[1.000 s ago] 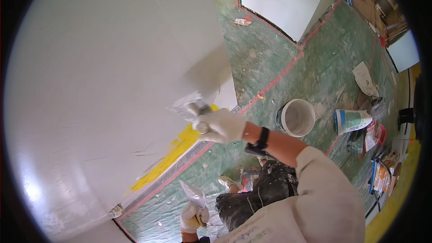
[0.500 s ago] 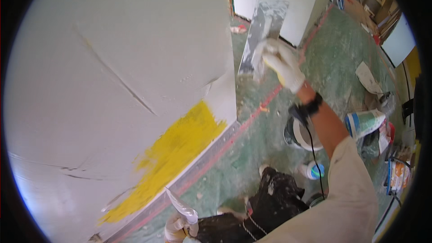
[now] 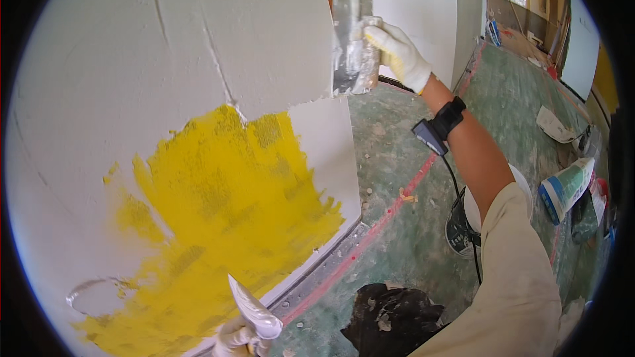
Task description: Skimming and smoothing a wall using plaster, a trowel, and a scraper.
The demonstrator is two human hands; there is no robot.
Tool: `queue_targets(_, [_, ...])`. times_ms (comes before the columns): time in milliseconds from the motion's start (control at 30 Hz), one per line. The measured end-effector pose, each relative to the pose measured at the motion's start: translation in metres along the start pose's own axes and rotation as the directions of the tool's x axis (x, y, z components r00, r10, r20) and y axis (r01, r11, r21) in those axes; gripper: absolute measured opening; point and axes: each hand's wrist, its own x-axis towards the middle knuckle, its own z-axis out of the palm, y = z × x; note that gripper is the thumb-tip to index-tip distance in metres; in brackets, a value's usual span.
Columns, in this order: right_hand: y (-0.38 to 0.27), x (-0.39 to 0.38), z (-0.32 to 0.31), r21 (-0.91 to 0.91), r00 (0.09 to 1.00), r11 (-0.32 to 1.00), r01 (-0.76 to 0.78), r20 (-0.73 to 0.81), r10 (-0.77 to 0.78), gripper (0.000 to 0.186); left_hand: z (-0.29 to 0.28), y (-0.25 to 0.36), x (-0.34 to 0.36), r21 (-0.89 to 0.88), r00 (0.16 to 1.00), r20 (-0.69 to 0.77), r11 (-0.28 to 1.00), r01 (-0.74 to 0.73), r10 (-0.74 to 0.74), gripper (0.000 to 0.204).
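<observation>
At the upper middle, my gloved right hand [image 3: 400, 53] is closed round the handle of a rectangular plastering trowel [image 3: 350, 13]. Its grey blade, smeared with white plaster, stands upright beside the end of the pale wall [image 3: 264, 46]; I cannot tell whether it touches. Low in the view, my gloved left hand [image 3: 233, 342] grips a tapered tool [image 3: 253, 311] with a pointed, white-coated end; its handle is hidden. Behind that tool spreads a rough yellow patch [image 3: 225, 192] on the wall. Raised plaster ridges run down the wall above the yellow.
Green floor covering [image 3: 410, 238] with a red line [image 3: 377, 221] runs along the wall's base. A bucket [image 3: 460, 231] stands partly behind my right arm, which carries a wrist device [image 3: 440, 125] with a black cable. A blue-white tub [image 3: 562, 192] lies at the right.
My right hand has carried the trowel from over the floor up and left to the wall's end. The view has shifted, and more of the yellow patch shows. My left hand still holds the pointed tool.
</observation>
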Motion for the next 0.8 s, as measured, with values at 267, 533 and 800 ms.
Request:
queue_targets(267, [0.005,-0.047,0.05,0.151,0.995,0.987,-0.055,-0.07,0.066,0.033,0.009,0.007,-0.017,0.204,0.995,-0.06,0.977,-0.063,0.077,0.064])
queue_targets(533, [0.007,-0.009,0.134,0.003,0.969,0.979,0.204,0.141,-0.203,0.03,0.047,-0.001,-0.004,0.131,0.97,-0.15,0.977,-0.171,0.19,0.056])
queue_targets(800, [0.083,-0.083,0.0,0.121,0.988,0.982,-0.144,-0.038,0.15,0.033,0.061,0.006,-0.003,0.136,0.977,-0.086,0.974,-0.181,0.193,0.058])
